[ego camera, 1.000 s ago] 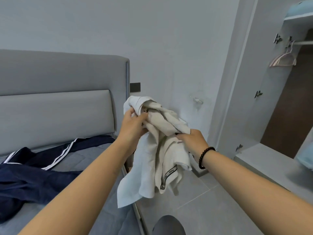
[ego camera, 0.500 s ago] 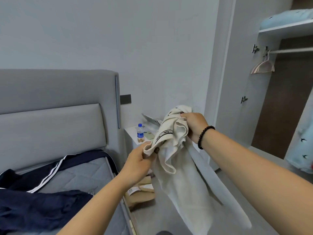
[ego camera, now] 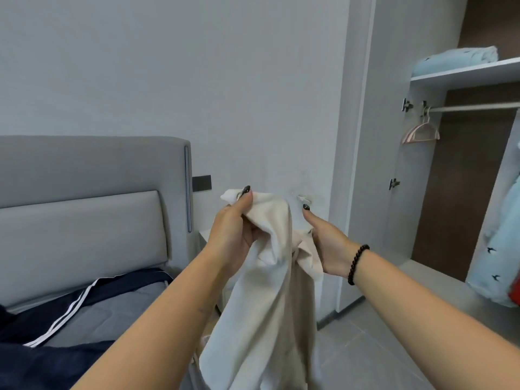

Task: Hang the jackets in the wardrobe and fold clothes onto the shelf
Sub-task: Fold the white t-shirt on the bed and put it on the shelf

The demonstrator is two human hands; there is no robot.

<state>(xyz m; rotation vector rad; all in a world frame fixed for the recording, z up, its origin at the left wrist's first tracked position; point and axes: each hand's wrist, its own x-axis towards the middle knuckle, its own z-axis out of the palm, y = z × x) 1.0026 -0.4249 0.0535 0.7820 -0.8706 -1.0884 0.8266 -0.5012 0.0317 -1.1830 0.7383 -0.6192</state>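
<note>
A cream garment hangs in the air in front of the person, beside the bed. The left hand pinches its top corner between thumb and fingers; the right hand grips a fold beside it, thumb raised. A navy jacket lies on the bed. In the wardrobe, a pink hanger hangs on the rail, under a shelf.

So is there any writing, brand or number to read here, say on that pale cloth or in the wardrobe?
None can be read.
Cream fabric garment, gripped by both hands: no label or lettering shows.
Light blue hanging garment: only small dark bird shapes, no words.
Navy garment with white stripes on the bed: stripes only.
</note>
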